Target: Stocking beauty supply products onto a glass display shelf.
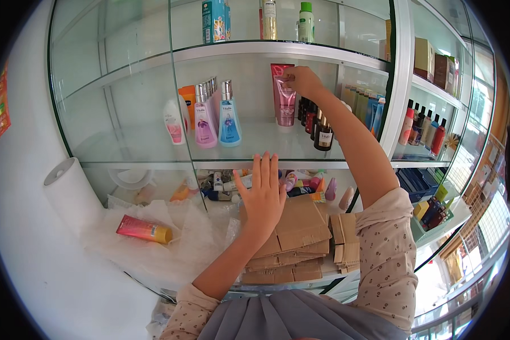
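My right hand (pixel 304 82) reaches into the middle glass shelf. Its curled fingers are at the upper end of a pink squeeze tube (pixel 286 104), which stands on its cap. Right behind that one stands a taller, redder tube (pixel 277 70), partly hidden. My left hand (pixel 262 193) holds nothing. Its fingers are spread and point towards the shelf's front edge (pixel 289 165), above a stack of flattened cardboard boxes (pixel 301 225). Dark bottles with labels (pixel 324 135) are lined up to the right of the tubes, partly behind my right forearm.
Pump-style spray bottles, one blue (pixel 230 121), stand left of the tubes behind a glass pane (pixel 123 106). A pink-and-yellow tube (pixel 144 229) lies on crumpled plastic wrap (pixel 187 246). Toiletries lie jumbled on the lower shelf. A white roll (pixel 70 191) leans at the left wall.
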`<control>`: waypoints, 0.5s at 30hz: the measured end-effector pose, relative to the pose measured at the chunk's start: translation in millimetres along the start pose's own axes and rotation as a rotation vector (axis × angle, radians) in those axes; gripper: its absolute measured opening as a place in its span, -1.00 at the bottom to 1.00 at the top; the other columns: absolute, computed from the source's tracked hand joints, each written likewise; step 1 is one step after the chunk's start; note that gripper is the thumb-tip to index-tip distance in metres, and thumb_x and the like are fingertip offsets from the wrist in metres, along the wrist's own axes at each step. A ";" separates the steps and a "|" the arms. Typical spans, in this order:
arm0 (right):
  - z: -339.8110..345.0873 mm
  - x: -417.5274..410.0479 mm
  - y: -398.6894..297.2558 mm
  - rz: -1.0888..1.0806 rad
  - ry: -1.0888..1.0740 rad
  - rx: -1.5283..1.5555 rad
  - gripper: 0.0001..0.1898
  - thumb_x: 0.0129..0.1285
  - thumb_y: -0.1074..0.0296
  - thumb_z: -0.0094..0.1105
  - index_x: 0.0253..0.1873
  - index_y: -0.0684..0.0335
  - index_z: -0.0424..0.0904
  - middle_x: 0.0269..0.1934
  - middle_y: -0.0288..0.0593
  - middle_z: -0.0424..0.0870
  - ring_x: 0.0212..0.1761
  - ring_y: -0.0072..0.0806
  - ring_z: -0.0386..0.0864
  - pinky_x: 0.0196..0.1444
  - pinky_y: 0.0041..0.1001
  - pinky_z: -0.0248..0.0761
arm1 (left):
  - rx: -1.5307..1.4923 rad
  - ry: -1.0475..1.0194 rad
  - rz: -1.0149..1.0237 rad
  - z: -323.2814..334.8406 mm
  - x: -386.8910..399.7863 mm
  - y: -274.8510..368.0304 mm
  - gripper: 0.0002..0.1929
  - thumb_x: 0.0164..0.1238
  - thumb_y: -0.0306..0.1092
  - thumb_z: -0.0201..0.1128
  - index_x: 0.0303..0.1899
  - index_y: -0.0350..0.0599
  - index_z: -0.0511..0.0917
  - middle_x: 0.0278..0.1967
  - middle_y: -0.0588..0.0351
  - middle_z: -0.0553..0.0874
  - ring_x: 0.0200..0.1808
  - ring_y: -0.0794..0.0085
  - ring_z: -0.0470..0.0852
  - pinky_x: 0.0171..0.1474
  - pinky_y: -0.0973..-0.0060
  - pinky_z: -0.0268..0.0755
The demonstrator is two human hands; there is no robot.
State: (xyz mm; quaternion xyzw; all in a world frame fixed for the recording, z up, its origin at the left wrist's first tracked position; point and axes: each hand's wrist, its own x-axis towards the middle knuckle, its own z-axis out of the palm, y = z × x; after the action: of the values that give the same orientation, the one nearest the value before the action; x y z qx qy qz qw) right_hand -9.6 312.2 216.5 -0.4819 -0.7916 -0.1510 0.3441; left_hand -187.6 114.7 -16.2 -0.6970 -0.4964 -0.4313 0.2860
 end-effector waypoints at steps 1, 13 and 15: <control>-1.0 -0.9 -1.5 0.001 -0.001 -0.001 -0.70 0.21 0.21 0.46 0.04 0.07 0.77 0.01 -0.15 0.78 0.07 -0.14 0.72 0.12 -0.23 0.60 | 0.002 0.000 0.003 -0.5 0.1 -0.1 -0.22 0.31 -0.10 0.33 0.55 -0.01 0.30 0.50 0.12 0.38 0.58 0.26 0.28 0.51 -0.39 -0.12; -10.3 -26.5 -30.0 -0.034 0.215 -0.152 -0.67 0.21 0.33 0.43 0.10 0.03 0.72 0.10 -0.23 0.67 0.26 -0.18 0.58 0.20 -0.20 0.57 | -0.006 -0.039 0.023 -7.2 1.9 -7.1 -0.22 0.31 -0.12 0.36 0.55 0.02 0.28 0.52 0.15 0.38 0.60 0.29 0.25 0.56 -0.27 -0.20; -16.1 -32.2 -33.3 -0.173 0.338 -0.071 -0.70 0.18 0.43 0.39 0.04 0.08 0.73 0.05 -0.19 0.65 0.20 -0.13 0.57 0.18 -0.18 0.54 | -0.015 -0.035 0.022 -8.8 2.8 -6.5 -0.22 0.31 -0.12 0.36 0.54 0.02 0.29 0.51 0.16 0.39 0.59 0.30 0.26 0.55 -0.28 -0.17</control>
State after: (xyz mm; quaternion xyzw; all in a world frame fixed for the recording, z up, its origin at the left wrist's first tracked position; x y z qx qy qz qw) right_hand -22.4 265.4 208.9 -0.3919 -0.7552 -0.2866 0.4404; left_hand -196.2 110.9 -9.9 -0.7119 -0.4902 -0.4197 0.2770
